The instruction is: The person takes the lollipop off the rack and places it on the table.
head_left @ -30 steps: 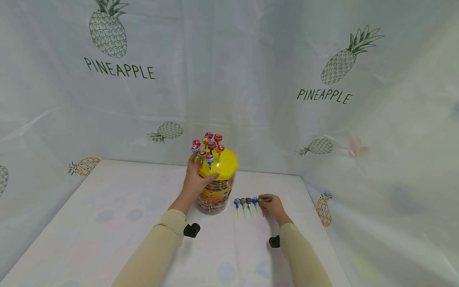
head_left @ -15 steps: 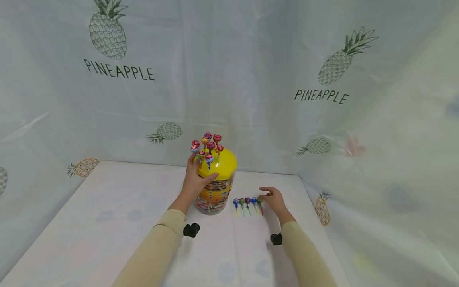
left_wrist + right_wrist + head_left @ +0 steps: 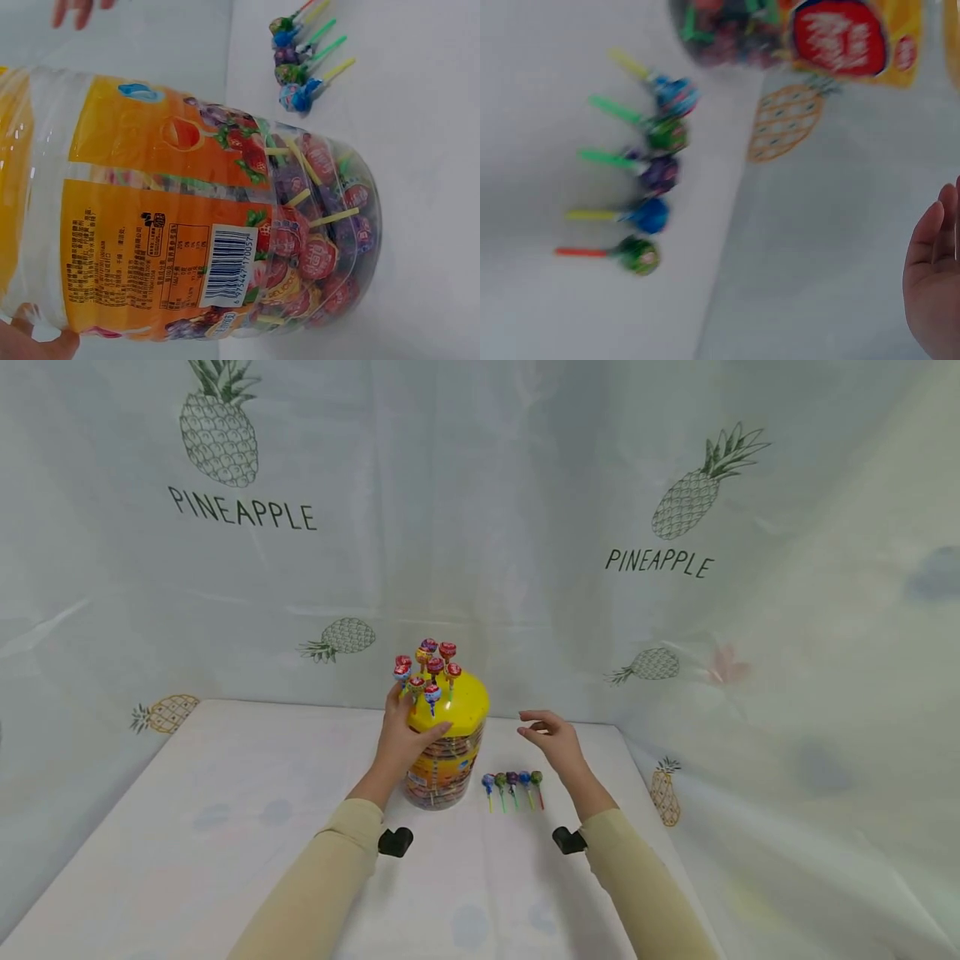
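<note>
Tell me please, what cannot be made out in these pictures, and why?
Wrapper print on the five loose lollipops: too small in the head view, blurred in the right wrist view.
Contents behind the orange label of the clear jar: covered by the label in the left wrist view.
Left hand: mostly cut off by the lower left corner, left wrist view.
Right hand: partly cut off by the right edge, right wrist view.

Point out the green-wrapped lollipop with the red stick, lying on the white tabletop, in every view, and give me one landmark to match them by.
Head: right of centre, the green-wrapped lollipop ends the row on the right.
Left wrist: near the top edge, right of centre, the row's top end.
Right wrist: left of centre, the row's bottom end.
Shared landmark: transparent plastic jar with orange label.
</note>
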Available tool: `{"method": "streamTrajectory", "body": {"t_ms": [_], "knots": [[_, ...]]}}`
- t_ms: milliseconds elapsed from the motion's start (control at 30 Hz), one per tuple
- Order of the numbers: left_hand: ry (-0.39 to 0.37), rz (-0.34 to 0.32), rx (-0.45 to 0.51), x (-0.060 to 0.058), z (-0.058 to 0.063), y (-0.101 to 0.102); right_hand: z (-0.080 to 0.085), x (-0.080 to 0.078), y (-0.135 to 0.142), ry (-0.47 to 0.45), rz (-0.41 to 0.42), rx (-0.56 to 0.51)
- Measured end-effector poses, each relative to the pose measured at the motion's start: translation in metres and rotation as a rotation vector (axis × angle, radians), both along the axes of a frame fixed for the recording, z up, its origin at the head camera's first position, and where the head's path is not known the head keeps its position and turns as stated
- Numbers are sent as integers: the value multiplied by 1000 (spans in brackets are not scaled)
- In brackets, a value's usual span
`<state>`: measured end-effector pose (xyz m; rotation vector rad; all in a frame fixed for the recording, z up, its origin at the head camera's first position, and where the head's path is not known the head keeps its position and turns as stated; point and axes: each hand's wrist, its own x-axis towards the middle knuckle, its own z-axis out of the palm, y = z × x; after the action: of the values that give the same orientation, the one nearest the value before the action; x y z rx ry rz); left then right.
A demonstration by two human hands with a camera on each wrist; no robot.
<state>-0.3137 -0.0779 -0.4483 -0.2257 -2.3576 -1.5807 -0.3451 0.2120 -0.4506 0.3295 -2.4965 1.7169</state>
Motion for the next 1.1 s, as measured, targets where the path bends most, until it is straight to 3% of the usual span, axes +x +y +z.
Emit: {"method": "streamTrajectory", "body": {"t_ms": [233,567,833,1100], "knots": [[-2,0,-6,4,0,1,39,15,-34,106,97,-75],[-32,-6,-8,14,2,4,76,30,-70,142,203,-193],[-36,-14,0,22,3,6,90,35,-96,164,287,-281],[-10,-27,2,25,2,6,92,36,-108,182,269,-285]]}}
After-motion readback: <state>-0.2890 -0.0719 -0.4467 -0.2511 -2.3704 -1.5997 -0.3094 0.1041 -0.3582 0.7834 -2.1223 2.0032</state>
